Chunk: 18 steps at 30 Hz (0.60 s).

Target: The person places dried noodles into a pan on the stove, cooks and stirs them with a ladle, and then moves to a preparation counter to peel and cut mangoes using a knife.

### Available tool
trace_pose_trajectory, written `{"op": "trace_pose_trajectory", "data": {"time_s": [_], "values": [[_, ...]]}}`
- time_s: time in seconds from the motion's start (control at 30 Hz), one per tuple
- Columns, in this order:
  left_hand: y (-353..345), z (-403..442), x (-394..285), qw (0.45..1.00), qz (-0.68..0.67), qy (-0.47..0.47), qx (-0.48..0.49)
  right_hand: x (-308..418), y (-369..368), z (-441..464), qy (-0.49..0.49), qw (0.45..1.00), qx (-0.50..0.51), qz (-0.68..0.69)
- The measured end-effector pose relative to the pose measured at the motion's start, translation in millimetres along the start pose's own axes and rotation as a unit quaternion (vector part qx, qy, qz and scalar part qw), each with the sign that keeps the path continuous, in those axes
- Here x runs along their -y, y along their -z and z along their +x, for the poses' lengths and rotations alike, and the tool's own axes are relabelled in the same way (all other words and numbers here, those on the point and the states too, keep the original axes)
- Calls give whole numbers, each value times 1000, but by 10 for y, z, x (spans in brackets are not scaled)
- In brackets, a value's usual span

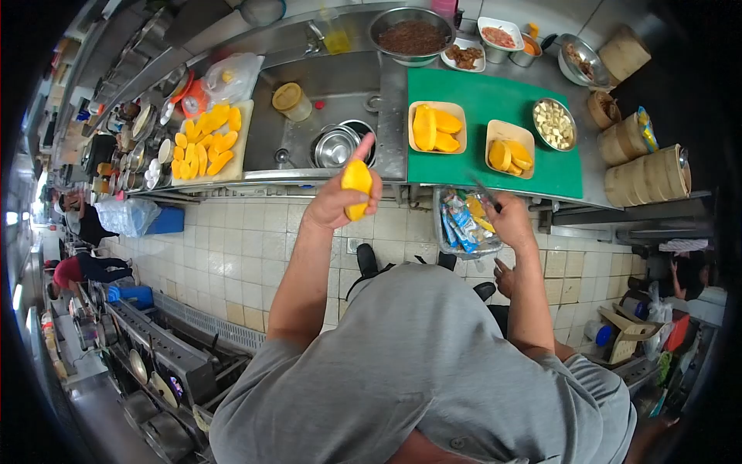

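Your left hand (345,199) is grasping one yellow mango piece (356,182) between the thumb and the bent fingers, with the index finger stretched out. Your right hand (512,223) is clenched around the knife (488,190); its handle is mostly hidden in the fist, and the thin blade is hard to make out. Another person's hand (504,278) is partly covered by your right forearm. Near your right hand is the bin (495,249), with blue packets (462,226) inside; their print is too small to read. On the worktop (394,116), two trays (413,141) of mango and one bowl (573,135) of pale cubes stand on the green board (495,91). To the left, metal bowls (335,147) lie in the sink (267,97), and beyond it mango slices (202,145) cover much of the pale board (245,127).
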<state>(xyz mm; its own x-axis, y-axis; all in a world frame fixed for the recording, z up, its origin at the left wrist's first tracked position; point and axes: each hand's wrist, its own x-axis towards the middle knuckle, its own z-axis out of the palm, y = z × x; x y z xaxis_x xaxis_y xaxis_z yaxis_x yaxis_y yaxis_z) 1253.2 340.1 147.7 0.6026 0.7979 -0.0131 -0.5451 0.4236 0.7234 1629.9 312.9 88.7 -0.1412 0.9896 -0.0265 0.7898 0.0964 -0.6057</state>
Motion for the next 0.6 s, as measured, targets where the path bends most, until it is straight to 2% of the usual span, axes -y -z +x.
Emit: {"op": "trace_pose_trajectory", "data": {"time_s": [0.03, 0.07, 0.1, 0.23, 0.37, 0.5, 0.6], "values": [[-95, 22, 1, 1000, -2, 1, 3, 162, 31, 21, -3, 1000, -1, -2], [-186, 55, 2, 995, 84, 44, 14, 318, 34, 61, -24, 982, -52, 178], [-256, 103, 18, 981, 170, 87, 27, 489, 46, 98, -45, 929, -104, 352], [-504, 337, 134, 948, 274, 123, 109, 1220, 186, 325, 46, 943, -82, 318], [-704, 465, 210, 929, 320, 141, 122, 1284, 142, 429, 63, 957, -70, 273], [-683, 520, 278, 911, 359, 154, 129, 1166, 163, 415, 107, 960, -124, 226], [-731, 541, 250, 898, 381, 189, 109, 799, 114, 437, 69, 951, -255, 160]]}}
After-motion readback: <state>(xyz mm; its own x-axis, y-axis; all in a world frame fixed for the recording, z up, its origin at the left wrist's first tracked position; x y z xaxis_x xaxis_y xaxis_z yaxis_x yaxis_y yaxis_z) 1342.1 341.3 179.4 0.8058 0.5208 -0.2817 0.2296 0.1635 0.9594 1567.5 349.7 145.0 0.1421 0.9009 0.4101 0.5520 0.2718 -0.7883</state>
